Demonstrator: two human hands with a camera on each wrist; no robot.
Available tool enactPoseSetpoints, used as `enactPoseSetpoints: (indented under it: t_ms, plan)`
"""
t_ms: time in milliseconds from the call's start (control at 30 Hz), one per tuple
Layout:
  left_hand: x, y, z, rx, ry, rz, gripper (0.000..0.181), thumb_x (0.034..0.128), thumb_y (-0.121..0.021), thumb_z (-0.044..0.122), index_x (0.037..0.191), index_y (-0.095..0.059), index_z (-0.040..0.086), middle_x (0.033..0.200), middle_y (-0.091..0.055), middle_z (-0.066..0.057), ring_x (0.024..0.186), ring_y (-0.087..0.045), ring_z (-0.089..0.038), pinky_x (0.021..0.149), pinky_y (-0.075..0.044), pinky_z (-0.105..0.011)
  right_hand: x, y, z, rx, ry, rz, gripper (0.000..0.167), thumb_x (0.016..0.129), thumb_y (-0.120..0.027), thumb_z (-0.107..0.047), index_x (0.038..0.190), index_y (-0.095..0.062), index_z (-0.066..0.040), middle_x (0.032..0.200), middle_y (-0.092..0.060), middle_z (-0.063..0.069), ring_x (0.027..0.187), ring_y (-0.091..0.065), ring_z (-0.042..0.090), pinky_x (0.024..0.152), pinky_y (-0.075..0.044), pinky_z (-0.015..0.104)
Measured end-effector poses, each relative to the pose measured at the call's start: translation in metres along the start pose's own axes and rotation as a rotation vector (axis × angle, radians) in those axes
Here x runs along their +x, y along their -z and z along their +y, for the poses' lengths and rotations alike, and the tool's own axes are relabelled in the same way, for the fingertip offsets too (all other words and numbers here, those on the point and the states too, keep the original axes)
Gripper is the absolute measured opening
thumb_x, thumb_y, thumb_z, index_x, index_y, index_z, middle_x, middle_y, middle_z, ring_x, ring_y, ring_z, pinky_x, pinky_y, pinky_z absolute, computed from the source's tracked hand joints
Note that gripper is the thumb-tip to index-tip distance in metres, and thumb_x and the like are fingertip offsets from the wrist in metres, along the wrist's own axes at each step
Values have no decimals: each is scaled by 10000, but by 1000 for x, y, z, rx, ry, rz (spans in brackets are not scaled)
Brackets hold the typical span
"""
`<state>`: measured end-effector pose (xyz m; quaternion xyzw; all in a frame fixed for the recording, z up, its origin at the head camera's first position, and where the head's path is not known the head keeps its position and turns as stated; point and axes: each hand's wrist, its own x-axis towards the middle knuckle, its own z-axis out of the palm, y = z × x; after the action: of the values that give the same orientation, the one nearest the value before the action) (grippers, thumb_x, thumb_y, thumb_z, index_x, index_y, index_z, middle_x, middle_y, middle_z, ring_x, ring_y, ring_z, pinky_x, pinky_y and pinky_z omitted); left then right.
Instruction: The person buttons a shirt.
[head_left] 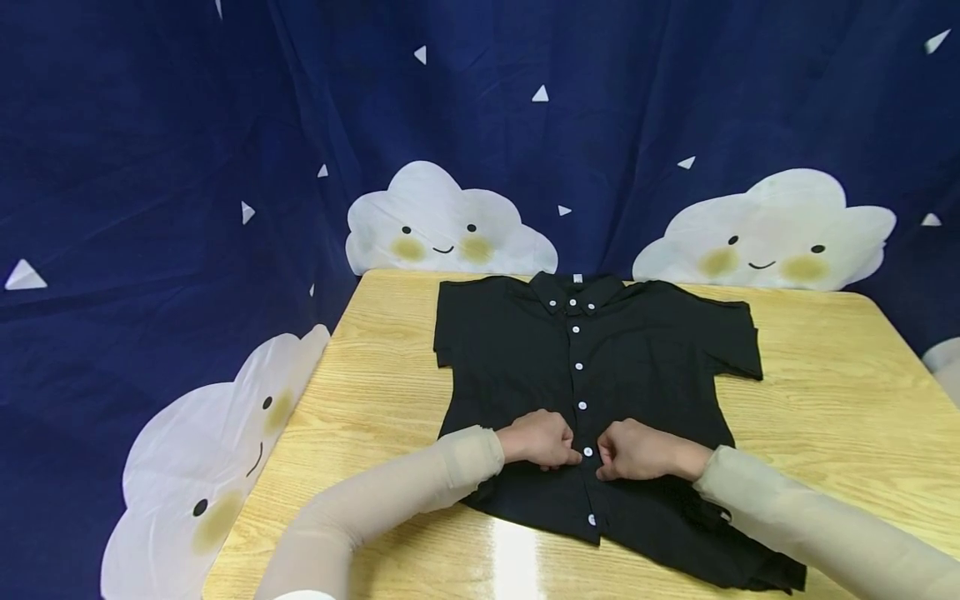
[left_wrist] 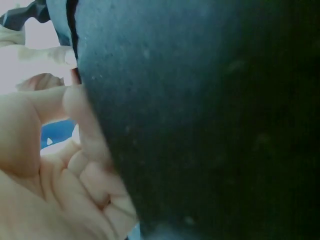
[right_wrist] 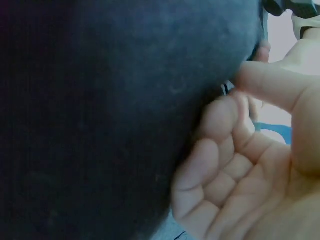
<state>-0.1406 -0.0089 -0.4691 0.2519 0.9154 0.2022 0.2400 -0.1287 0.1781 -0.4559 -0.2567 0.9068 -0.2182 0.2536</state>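
A black short-sleeved shirt [head_left: 517, 358] with white buttons lies face up, collar at the far side. Its front placket runs down the middle. My left hand [head_left: 542, 438] is on the shirt just left of a lower white button [head_left: 588, 452], with curled fingers pinching the cloth by the placket. On that button's other side, my right hand [head_left: 636, 450] pinches the cloth between thumb and bent fingers. Dark fabric [left_wrist: 200, 120] fills much of the left wrist view and hides some fingertips. In the right wrist view, the fingers [right_wrist: 200, 165] curl against the cloth.
The shirt rests on a light wooden table [head_left: 390, 333]. Behind and to the left hangs a dark blue curtain [head_left: 187, 167] with white clouds and triangles. The shirt's lower right corner [head_left: 780, 571] reaches out under my right forearm.
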Motion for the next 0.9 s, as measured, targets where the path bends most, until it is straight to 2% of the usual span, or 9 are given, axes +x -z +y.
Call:
enactPoseSetpoints:
  t_ms: [167,300,433,600,733,900]
  plan:
    - [-8,0,-5,-109,-99,-112,389,898,-652,236,539,-536,141,519,-589,69,459,-583,-54,496,-433,-185,-7,0,-4,85,-30,-79,346,835,-704,-222,524,-565,-156,453,-478,-108,396,-430,46,405,-318,205]
    - [-12,-1,-6,-170,-132,-168,346,906,-638,203,575,-570,128,550,-606,58,479,-598,-67,522,-457,-194,-13,1,-9,136,-37,-162,375,872,-667,-279,539,-607,-119,462,-544,-54,354,-448,52,372,-351,206]
    - [-15,-4,-4,-225,-176,-232,261,919,-603,139,660,-623,111,587,-615,48,499,-607,-80,551,-472,-189,-17,-1,-13,144,-32,-199,410,880,-654,-322,537,-612,-101,471,-570,-24,338,-479,53,376,-396,211]
    - [-16,-8,1,-307,-205,-285,173,918,-556,25,788,-655,81,629,-617,25,513,-604,-86,569,-486,-186,-19,-7,-16,130,-54,-205,425,869,-662,-368,540,-607,-104,471,-575,-12,349,-515,73,394,-434,233]
    - [-17,-10,3,-347,-197,-288,163,912,-551,-2,804,-651,66,637,-620,13,515,-602,-94,564,-491,-194,-18,-13,-16,111,-71,-176,457,859,-656,-433,529,-598,-122,457,-559,-28,348,-520,81,391,-431,235]
    - [-17,-10,5,-361,-201,-289,152,919,-570,18,808,-655,80,644,-627,19,528,-608,-91,575,-490,-191,-18,-20,-15,77,-69,-131,472,848,-653,-460,498,-569,-156,418,-512,-57,325,-506,83,353,-374,212]
